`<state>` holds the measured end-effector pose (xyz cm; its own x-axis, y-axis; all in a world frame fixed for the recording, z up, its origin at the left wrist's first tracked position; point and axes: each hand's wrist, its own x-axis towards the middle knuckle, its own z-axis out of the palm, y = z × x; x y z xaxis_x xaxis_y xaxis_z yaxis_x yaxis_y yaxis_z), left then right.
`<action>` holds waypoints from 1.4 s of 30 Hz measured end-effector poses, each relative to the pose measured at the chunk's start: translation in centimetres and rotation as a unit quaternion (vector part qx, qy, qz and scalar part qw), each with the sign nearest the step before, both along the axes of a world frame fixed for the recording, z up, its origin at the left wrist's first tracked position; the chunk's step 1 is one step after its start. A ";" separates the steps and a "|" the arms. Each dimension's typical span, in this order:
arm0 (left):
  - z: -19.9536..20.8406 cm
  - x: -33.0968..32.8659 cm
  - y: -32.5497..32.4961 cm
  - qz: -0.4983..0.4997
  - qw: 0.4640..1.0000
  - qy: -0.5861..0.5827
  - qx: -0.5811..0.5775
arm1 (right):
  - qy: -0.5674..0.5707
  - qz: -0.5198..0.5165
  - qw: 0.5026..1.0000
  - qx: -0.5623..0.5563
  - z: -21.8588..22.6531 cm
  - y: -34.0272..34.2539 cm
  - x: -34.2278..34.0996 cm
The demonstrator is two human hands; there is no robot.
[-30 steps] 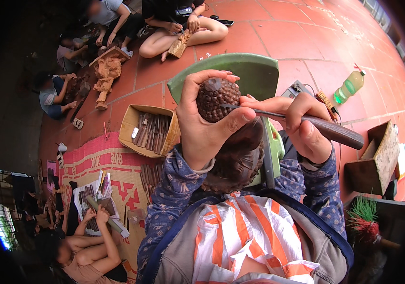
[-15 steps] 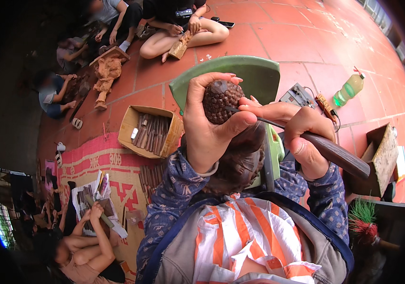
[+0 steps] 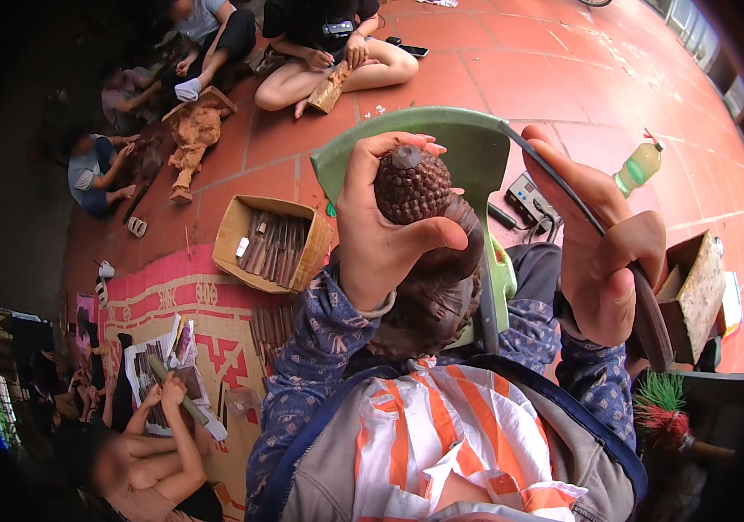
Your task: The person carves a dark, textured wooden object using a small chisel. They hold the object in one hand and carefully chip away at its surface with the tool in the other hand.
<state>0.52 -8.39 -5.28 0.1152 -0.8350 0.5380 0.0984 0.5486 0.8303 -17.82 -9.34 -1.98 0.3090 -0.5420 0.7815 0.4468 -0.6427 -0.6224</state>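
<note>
A dark brown wood carving [image 3: 413, 185], its rounded top covered in small bumps, stands upright in front of my body. Around that bumpy top curls my left hand [image 3: 367, 230], thumb along the near side and fingertips over the far side. Off to the right, apart from the carving, my right hand [image 3: 587, 248] grips a carving chisel [image 3: 650, 326] by its dark wooden handle. The chisel's thin metal shank slants up and left along the index finger, its tip over the edge of a green plastic chair [image 3: 476, 139]. The carving's lower part is partly hidden by my left forearm.
A cardboard box [image 3: 231, 228] of chisels sits on the left by a red patterned mat [image 3: 159, 300]. To the right are a green-tinted bottle [image 3: 640, 167], a small electrical box [image 3: 528, 198] and a wooden box [image 3: 693, 300]. Other people sit working at far and left.
My right hand has drawn the chisel off the carving's bumpy top and moved right, its tip now pointing up and away. My left hand keeps its hold.
</note>
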 end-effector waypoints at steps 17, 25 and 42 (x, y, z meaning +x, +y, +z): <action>-0.6 0.2 -0.1 -0.007 1.000 -0.003 -0.023 | 0.096 0.103 0.985 0.099 -1.2 -1.0 -0.2; -0.6 0.3 -0.1 0.041 0.997 -0.049 -0.038 | 0.139 0.107 0.980 0.095 -1.1 -1.6 -0.8; 0.0 0.0 0.4 0.018 1.000 -0.012 -0.009 | 0.104 0.102 0.984 0.104 -1.1 -1.0 -0.1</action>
